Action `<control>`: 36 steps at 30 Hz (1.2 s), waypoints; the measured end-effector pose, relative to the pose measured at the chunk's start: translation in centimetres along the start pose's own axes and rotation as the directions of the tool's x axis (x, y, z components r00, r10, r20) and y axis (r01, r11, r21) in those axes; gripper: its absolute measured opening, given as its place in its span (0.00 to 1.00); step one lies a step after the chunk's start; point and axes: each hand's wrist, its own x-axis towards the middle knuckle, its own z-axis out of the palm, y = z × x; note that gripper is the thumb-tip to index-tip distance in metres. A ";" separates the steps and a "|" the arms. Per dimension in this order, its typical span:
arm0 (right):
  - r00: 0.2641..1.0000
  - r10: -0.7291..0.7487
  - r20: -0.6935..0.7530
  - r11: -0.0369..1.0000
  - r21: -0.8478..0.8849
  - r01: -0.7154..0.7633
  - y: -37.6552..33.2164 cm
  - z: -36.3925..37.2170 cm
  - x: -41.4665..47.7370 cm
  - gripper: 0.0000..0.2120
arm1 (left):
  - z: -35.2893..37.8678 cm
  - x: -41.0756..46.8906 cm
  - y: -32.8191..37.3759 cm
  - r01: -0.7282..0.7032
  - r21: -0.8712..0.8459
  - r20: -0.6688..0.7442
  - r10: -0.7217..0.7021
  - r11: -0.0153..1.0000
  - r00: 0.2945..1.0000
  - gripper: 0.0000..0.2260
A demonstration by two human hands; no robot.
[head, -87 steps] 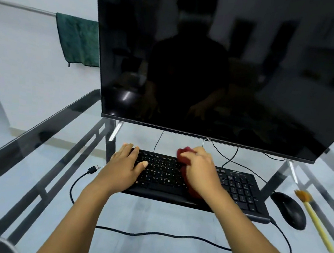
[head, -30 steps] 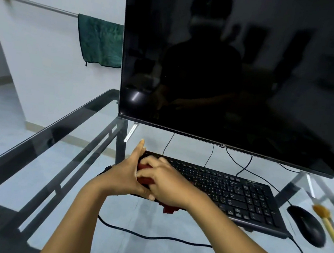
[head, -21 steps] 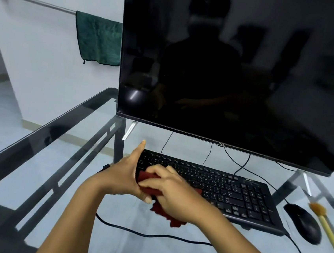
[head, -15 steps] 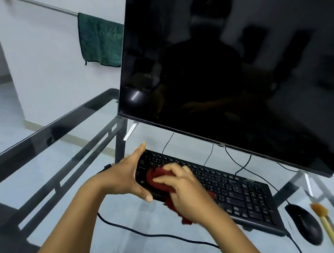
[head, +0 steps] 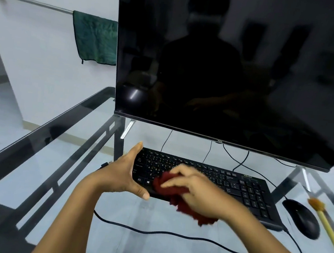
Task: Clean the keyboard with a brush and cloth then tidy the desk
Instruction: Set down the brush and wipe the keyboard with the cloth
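A black keyboard lies on the glass desk under the monitor. My right hand presses a dark red cloth onto the keys left of the keyboard's middle; part of the cloth hangs over the front edge. My left hand clamps the keyboard's left end, fingers along its side and thumb at the front corner. A brush with a yellow handle and orange bristles lies at the far right, beyond the mouse.
A large dark monitor stands behind the keyboard. A black mouse sits right of the keyboard. Black cables run across the glass in front. A green towel hangs on a wall rail at the back left.
My right hand has slid the red cloth rightward from the keyboard's left end toward the middle. My left hand has kept its hold on the left end.
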 end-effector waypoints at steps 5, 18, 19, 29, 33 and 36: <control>0.859 0.410 -0.307 0.901 -0.011 -0.434 3.7 -0.5 4.2 0.21 | 0.0 -0.1 0.0 0.005 -0.007 -0.002 -0.005 1.000 1.000 0.66; 0.935 0.238 -0.261 0.961 -0.076 -0.266 -3.3 2.8 8.8 0.21 | 0.0 0.1 0.1 0.009 0.003 -0.006 -0.009 1.000 1.000 0.66; 0.965 0.145 -0.217 0.982 -0.088 -0.167 -4.2 3.3 8.4 0.21 | 0.0 0.1 0.2 0.010 0.008 -0.002 -0.010 1.000 1.000 0.66; 0.942 0.255 -0.220 0.961 -0.049 -0.271 0.4 0.9 3.5 0.23 | -0.5 -0.4 1.1 -0.060 0.014 -0.023 0.061 0.998 0.998 0.40; 0.936 0.273 -0.223 0.949 -0.097 -0.300 3.7 -0.5 -0.1 0.22 | 1.0 0.5 3.3 -0.154 0.116 -0.213 0.176 0.981 0.961 0.27; 0.766 0.505 -0.397 0.826 -0.035 -0.563 6.6 -1.6 -2.1 0.20 | 4.0 1.8 5.4 -0.222 0.345 -0.159 0.290 0.912 0.944 0.26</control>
